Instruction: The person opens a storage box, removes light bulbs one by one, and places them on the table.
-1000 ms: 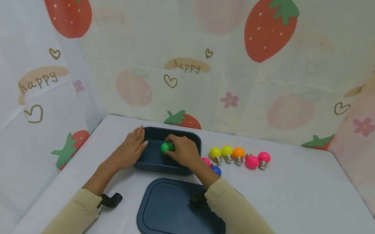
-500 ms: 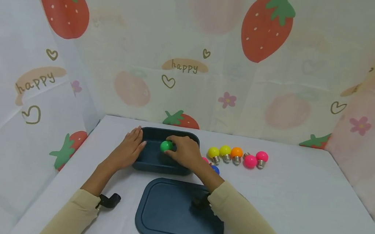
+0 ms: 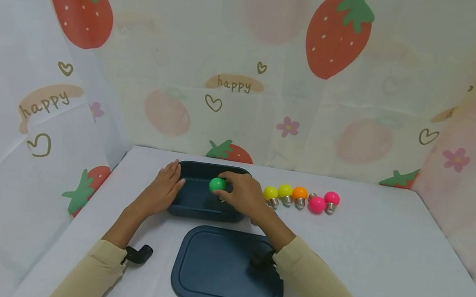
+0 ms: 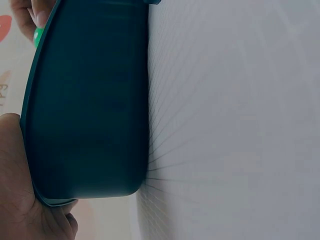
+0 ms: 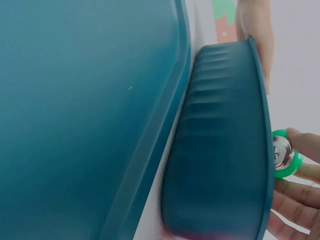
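Note:
A green light bulb [image 3: 217, 184] is pinched between the thumb and fingers of my right hand [image 3: 246, 194], over the dark blue box [image 3: 203, 212]. In the right wrist view the metal base of the green bulb [image 5: 283, 151] faces the camera, just beyond the box rim. My left hand [image 3: 162, 187] holds the box at its left end, thumb over the rim and fingers along the outside. The left wrist view shows that hand [image 4: 20, 185] around the corner of the box wall [image 4: 90, 110].
Right of the box lie two yellow bulbs [image 3: 285, 191], an orange bulb [image 3: 299, 193] and two pink bulbs [image 3: 316, 204] on the white table [image 3: 364, 251]. A matching dark blue lid [image 3: 220, 268] lies flat in front of the box. Printed cloth [image 3: 232, 115] walls the table's back.
My right hand has moved slightly right with the green bulb, covering the blue bulb and pink bulb beside the box. My left hand stays at the box's left end.

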The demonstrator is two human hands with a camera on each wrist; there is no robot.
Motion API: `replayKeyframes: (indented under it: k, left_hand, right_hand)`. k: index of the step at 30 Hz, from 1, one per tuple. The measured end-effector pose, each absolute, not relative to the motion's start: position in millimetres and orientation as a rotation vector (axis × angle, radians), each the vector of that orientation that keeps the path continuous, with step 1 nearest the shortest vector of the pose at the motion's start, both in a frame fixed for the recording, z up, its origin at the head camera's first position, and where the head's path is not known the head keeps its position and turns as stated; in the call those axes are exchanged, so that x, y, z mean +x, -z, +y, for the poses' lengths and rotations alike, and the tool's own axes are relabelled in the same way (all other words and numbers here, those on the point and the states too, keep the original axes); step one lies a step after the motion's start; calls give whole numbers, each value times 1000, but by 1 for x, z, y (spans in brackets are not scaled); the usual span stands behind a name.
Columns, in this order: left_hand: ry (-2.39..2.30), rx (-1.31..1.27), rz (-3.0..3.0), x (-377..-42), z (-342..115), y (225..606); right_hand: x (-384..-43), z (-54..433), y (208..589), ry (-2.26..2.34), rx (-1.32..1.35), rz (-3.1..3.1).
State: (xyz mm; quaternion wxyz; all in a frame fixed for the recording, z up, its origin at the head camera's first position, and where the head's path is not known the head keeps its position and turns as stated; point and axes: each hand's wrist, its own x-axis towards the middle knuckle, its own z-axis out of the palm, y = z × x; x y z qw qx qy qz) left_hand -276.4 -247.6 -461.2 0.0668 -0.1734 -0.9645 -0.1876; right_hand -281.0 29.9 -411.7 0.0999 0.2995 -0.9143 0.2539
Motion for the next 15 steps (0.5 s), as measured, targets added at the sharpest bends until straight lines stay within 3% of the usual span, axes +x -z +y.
replayKeyframes:
  k: [15]
  left_hand:
    - [568,-518,-2904,-275,-248,461]
  right_hand:
    - [-259,48,402,-777,846,-2663]
